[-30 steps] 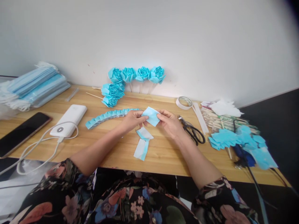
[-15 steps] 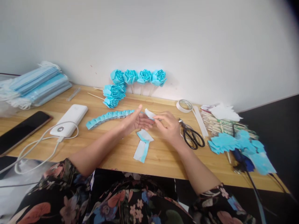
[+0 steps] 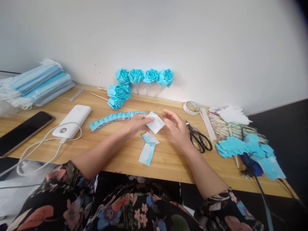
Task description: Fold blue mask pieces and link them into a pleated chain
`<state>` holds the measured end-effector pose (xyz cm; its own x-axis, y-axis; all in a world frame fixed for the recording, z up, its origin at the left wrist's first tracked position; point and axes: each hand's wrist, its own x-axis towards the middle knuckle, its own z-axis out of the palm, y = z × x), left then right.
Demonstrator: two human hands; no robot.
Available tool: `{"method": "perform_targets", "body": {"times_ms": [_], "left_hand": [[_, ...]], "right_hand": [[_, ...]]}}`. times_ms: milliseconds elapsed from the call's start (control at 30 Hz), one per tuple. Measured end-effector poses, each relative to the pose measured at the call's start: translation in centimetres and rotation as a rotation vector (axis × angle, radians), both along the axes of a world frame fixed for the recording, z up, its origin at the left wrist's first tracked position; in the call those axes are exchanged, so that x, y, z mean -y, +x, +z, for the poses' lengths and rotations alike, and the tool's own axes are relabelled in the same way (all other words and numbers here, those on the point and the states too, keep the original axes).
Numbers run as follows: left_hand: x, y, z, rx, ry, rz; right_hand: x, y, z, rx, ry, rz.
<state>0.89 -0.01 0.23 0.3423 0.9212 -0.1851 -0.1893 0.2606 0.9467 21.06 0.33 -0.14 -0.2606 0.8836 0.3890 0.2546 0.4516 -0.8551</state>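
My left hand (image 3: 139, 124) pinches a small white square piece (image 3: 156, 122) between thumb and fingers, its flat face turned up. Just to the right of it, my right hand (image 3: 176, 125) has its fingers apart and holds nothing. Beneath the held square, a white and blue piece (image 3: 150, 138) lies on the wooden table, touching another white piece with a blue edge (image 3: 146, 154). A curved row of folded light-blue pieces (image 3: 113, 119) stretches leftward from behind my left hand.
Blue fabric flowers (image 3: 151, 76) on sticks lean at the wall. Black scissors (image 3: 198, 138) and a tape roll (image 3: 191, 108) lie right, near sticks and blue petals (image 3: 232, 146). Left are a power bank (image 3: 73, 120) with cable, a phone (image 3: 25, 132) and masks (image 3: 40, 84).
The white square has opened out and now lies flat-faced in my left hand's pinch. My right hand has let go of it and moved slightly right, fingers spread.
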Motion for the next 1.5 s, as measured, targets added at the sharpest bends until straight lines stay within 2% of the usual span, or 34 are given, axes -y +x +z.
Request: {"method": "perform_targets", "body": {"times_ms": [167, 300, 400, 500, 600, 667, 733, 933, 1100, 1267, 1500], "left_hand": [[0.6, 0.1, 0.5, -0.329, 0.171, -0.088], [1.0, 0.1, 0.9, -0.445, 0.301, -0.146], [0.8, 0.1, 0.7, -0.486, 0.354, -0.129], [0.5, 0.0, 0.3, -0.391, 0.291, -0.014], [0.3, -0.1, 0.2, -0.142, 0.172, 0.105], [0.2, -0.1, 0.2, -0.005, 0.081, 0.111], [0.1, -0.2, 0.3, 0.05, 0.02, 0.083], [0.1, -0.4, 0.4, 0.083, 0.024, 0.032], [0.2, -0.4, 0.5, 0.063, 0.026, 0.001], [0.5, -0.2, 0.9, -0.003, 0.031, -0.026], [0.6, -0.2, 1.2, -0.04, 0.079, -0.046]], "right_hand": [[0.6, -0.5, 0.4, 0.085, -0.022, 0.08], [0.9, -0.7, 0.6, 0.145, -0.023, 0.098], [0.8, -0.7, 0.3, 0.106, -0.05, 0.062], [0.5, -0.7, -0.1, 0.005, -0.11, 0.01], [0.3, -0.7, -0.4, -0.07, -0.19, 0.04], [0.3, -0.6, -0.4, -0.086, -0.218, 0.08], [0.2, -0.3, -0.1, -0.1, -0.219, 0.095], [-0.3, 0.5, 0.7, -0.098, -0.154, 0.099], [-0.4, 0.4, 0.2, -0.045, -0.112, 0.099], [-0.4, 0.4, -0.4, -0.023, -0.148, 0.116], [-0.6, 0.4, -0.2, -0.036, -0.143, 0.091]]}}
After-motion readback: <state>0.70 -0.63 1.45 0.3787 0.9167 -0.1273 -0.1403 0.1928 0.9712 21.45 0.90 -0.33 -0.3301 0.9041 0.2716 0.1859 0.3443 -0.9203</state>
